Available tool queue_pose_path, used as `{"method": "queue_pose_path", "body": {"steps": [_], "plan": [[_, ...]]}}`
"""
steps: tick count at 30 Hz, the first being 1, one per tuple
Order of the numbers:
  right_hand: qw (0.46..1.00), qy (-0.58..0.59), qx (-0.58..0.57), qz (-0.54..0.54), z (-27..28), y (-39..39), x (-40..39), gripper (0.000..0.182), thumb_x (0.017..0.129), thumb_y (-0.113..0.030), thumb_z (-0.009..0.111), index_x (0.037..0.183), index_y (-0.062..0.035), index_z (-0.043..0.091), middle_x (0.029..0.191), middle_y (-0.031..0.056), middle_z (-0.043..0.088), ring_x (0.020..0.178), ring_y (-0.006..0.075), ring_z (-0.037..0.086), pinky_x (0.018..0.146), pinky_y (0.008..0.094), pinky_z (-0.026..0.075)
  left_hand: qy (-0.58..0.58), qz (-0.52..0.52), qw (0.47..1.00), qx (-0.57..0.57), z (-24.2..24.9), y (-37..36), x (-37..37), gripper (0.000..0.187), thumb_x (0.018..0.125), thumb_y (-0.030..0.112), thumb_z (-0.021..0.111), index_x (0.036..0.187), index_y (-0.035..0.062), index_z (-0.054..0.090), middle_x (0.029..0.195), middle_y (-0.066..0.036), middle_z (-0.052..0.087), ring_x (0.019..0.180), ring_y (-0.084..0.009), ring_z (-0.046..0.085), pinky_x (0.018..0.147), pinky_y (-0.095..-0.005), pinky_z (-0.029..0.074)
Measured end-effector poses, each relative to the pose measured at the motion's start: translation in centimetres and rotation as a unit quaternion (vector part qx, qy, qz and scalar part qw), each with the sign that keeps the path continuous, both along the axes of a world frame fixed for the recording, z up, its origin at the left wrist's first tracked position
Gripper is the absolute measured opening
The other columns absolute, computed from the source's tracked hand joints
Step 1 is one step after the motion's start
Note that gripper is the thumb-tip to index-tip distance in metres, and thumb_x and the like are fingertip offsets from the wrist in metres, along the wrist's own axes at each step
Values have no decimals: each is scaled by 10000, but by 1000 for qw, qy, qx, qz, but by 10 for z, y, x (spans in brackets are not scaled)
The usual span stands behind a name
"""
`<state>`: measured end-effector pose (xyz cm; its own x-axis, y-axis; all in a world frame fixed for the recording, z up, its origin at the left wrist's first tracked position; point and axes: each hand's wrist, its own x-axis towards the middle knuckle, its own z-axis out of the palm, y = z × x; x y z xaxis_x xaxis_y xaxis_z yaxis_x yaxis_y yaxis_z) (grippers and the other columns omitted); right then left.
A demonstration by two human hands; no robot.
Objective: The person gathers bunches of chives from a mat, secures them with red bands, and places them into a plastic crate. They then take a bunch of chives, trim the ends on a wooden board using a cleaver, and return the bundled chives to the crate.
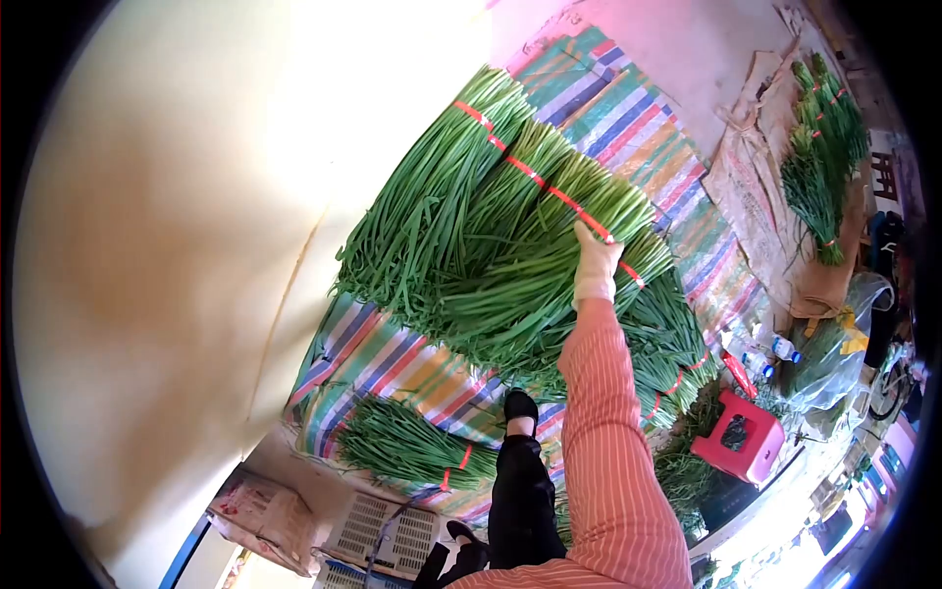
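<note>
My right hand [597, 263], pale and perhaps gloved, reaches out in a pink striped sleeve. Its fingers are closed at the red band of a bundle of garlic chives [535, 285], near the pale stem ends. That bundle lies at the near end of a row of similar banded chive bundles [432, 187], stems toward the top right and leaves toward the wall. More banded bundles [672, 363] lie just right of my forearm. My left hand is out of view.
Striped plastic sheeting [687, 206] covers the floor. Another chive bundle [412, 442] lies near my feet. A pink stool [743, 437], water bottles [785, 348] and a clear plastic bag [834, 363] stand at right. More bundles [824, 147] rest on sacking. Crates [383, 535] are at lower left.
</note>
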<state>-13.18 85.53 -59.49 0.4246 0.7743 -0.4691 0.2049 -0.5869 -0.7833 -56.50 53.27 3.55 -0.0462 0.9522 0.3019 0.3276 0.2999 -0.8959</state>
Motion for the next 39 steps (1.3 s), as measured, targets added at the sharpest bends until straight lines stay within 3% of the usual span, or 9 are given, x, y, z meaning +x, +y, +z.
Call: {"method": "queue_pose_path", "body": {"steps": [7,12,16,17,21,27,33,35,39], "plan": [[911,360,54,193,200,-87,14,535,797,-28,773,1280,-65,546,1174,13,640,1063,140,586,974,310,451,-75,31,994,69,4,-29,-53,592,941,303,601,1449,52,430,1469,-164,455,1331,-312,460,1057,-395,404],[794,520,3,315,351,-138,-9,784,658,-190,907,1327,-21,535,1238,30,633,1143,165,574,1015,325,420,-96,-86,990,58,-24,34,12,656,905,267,655,1478,82,396,1506,-160,407,1371,-321,405,1136,-451,331],[699,586,-19,408,447,-208,-43,1067,539,-441,892,1394,24,456,1330,100,585,1216,240,555,1039,375,426,-752,28,659,-4,-28,-12,149,981,747,285,802,1518,-1,268,1544,-181,334,1440,-325,286,1178,-356,233],[687,583,16,433,471,-235,-51,1173,543,-584,875,1428,27,405,1367,122,557,1218,272,558,1015,403,462,-950,-8,300,90,-40,-45,177,1118,702,377,824,1540,4,183,1565,-177,293,1446,-296,266,1178,-368,217],[622,581,38,523,550,-323,-73,1169,591,-586,862,1458,14,357,1398,143,526,1231,268,556,1012,401,484,-983,-74,-87,140,-13,-158,260,1078,693,589,761,1484,-15,347,1450,-135,450,1343,-233,404,1140,-364,289],[605,525,23,598,675,-472,-69,707,888,-71,694,1491,-40,325,1354,85,549,1183,172,567,1024,325,456,-967,-52,-80,236,18,-304,314,623,834,321,729,1328,15,502,1239,-59,589,1118,-156,560,1000,-323,438],[553,551,-98,617,725,-538,-78,715,870,-84,730,1475,-41,352,1328,82,556,1149,166,565,997,320,471,-913,-124,-77,380,59,-371,332,590,811,189,769,1308,31,494,1127,-33,610,1022,-128,578,932,-306,473],[580,308,341,673,741,-545,-80,754,829,-112,769,1463,-26,372,1273,119,562,1132,209,559,963,340,482,-897,-139,-61,414,69,-380,331,572,807,183,774,1294,34,513,1135,-33,612,1025,-123,577,926,-299,475],[293,-71,597,744,785,-543,-59,433,714,-241,808,1047,-39,618,910,104,620,861,275,638,727,378,526,-877,-134,-11,462,72,-394,331,507,815,147,754,1265,35,549,1131,-34,629,1023,-126,593,922,-295,472]]}}
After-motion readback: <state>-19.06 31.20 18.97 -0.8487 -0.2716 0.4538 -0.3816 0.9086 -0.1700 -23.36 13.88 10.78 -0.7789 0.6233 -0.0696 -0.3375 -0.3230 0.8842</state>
